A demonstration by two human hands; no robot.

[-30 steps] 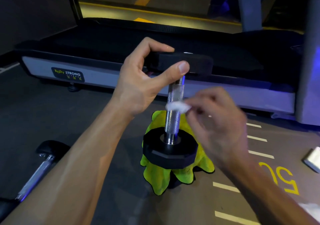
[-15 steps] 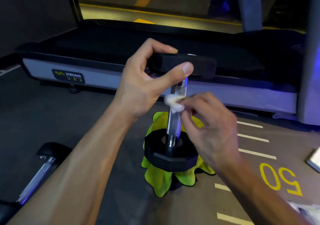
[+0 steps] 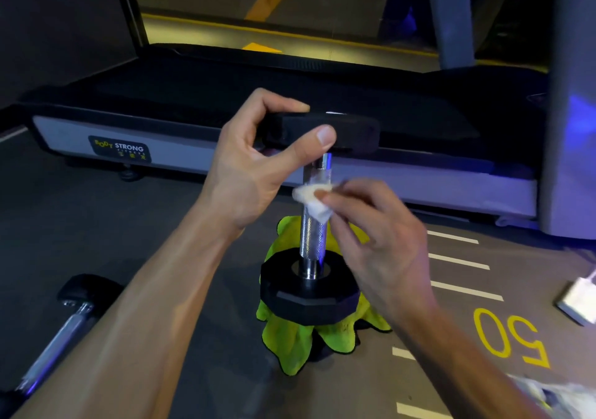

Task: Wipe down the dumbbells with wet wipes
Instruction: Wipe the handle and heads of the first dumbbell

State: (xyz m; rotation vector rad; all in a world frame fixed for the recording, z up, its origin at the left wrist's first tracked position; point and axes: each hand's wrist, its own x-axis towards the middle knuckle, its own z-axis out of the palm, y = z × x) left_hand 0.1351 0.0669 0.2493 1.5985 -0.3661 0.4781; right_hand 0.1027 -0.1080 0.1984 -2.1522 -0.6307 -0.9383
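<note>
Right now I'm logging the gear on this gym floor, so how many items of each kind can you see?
Dumbbells: 2, the upright dumbbell and the lying dumbbell
Wet wipes: 1, the wet wipe in the right hand
Cloths: 1, the yellow-green cloth
Treadmills: 1, the treadmill
Total: 5

Treadmill (image 3: 419,189) side rail at 9 o'clock carries a dark label (image 3: 120,149): "BODY STRONG", "BODY" in yellow, "STRONG" in white, with a smaller line and small characters beneath too blurred to read. Gym floor (image 3: 96,225) at 4 o'clock has a yellow painted number "50" (image 3: 512,338), seen upside down from the wearer's side, beside white dash lines. No other legible text.
</note>
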